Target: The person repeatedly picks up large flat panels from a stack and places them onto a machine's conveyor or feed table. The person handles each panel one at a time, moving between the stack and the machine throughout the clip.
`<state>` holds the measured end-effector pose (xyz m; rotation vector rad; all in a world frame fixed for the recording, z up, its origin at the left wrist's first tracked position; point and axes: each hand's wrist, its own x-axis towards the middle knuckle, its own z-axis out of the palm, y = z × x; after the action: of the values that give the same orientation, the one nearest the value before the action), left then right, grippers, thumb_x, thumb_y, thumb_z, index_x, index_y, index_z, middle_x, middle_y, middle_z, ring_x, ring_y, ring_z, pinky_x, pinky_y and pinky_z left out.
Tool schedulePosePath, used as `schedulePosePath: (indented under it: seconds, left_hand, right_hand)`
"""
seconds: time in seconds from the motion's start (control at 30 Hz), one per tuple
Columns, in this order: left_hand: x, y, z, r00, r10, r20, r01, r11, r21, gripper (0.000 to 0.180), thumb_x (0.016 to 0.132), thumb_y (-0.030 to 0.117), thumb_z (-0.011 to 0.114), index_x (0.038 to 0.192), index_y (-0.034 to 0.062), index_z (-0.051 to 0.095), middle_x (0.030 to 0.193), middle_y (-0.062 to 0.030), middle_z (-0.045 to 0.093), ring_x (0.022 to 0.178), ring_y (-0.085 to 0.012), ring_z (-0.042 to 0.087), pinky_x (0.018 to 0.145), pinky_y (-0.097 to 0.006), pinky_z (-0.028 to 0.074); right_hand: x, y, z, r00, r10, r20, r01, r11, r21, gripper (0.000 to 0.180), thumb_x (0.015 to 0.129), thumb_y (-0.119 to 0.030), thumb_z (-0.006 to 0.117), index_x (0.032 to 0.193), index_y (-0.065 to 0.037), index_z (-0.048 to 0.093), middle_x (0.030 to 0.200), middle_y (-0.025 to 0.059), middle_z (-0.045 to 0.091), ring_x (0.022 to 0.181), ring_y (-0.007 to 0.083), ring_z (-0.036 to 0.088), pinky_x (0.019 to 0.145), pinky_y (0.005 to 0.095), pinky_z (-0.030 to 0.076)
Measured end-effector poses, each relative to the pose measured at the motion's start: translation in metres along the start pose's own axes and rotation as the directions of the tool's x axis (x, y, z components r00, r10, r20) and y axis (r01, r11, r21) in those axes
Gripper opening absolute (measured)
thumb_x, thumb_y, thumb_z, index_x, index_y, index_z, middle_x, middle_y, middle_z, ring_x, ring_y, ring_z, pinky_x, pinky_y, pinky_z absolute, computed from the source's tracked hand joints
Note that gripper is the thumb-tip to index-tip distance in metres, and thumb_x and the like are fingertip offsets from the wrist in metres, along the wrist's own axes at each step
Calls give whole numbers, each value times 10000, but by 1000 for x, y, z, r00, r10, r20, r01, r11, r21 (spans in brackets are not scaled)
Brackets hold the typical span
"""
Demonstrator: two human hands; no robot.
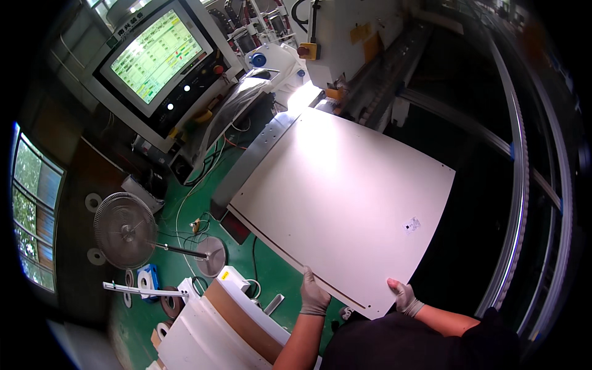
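Observation:
A large white panel (pixel 345 197) stretches out in front of me, with a narrow groove along its left edge, small holes near its corners and a printed label (pixel 411 226) on the right. My left hand (pixel 313 295), in a pale glove, is closed on the grooved edge, thumb on top. At the near right edge my right hand (pixel 404 297), gloved too, grips the panel with its thumb on the upper face. The fingers of both hands are mostly hidden beneath it. The panel's far left side lies along a grey metal machine edge (pixel 259 148).
A control cabinet with a lit screen (pixel 157 55) stands at the far left. Left of me are a standing fan (pixel 126 229), rolls of edge tape (pixel 171 303) and stacked white boards (pixel 203 336). Metal rails (pixel 518 160) curve along the right. An emergency stop button (pixel 303 51) sits at the back.

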<state>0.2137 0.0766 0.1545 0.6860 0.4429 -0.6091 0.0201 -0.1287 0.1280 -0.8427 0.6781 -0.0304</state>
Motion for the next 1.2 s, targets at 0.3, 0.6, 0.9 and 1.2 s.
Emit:
schedulePosePath:
  seconds: [0.3,0.6,0.9,1.2]
  left_hand:
    - [65,-44,75,999,40,2,-40,999,30,608,1121,473,442,1483,-14,475,1453,-168,588,1323,-354,591,1155,-499,476]
    - [141,-89,145,996,77,-48,-71,991,113,639,1112,505,449,1469,-23,493,1455,-163,598,1317,-348,590,1162,-499,459]
    - [188,-106,189,999,20,51,-42,870,491,565,1107,539,413,1316,40,577,1167,-121,695,1026,-260,696,908,-426,585]
    - [62,-150,-113,971,82,-224,232,-117,966,542,1018,419,655,1291,-49,638,1273,-254,689,1208,-374,655,1043,-424,527]
  right_hand:
    - [57,-68,-57,996,14,-92,-15,1000,-3,405,1044,-277,627,1247,71,675,1206,110,716,1111,181,671,1020,323,522]
    - [129,-129,-116,989,-4,-150,17,997,82,456,1021,-264,588,1292,100,633,1261,186,708,1159,284,700,1075,397,534]
    - [206,-213,-156,897,-71,-437,232,916,327,542,998,-429,713,1346,-20,644,1265,110,682,1123,240,664,1025,413,544]
    - [274,-266,-193,915,-328,-234,403,762,507,720,1022,-557,568,1497,-23,485,1442,161,600,1319,370,567,1161,485,424]
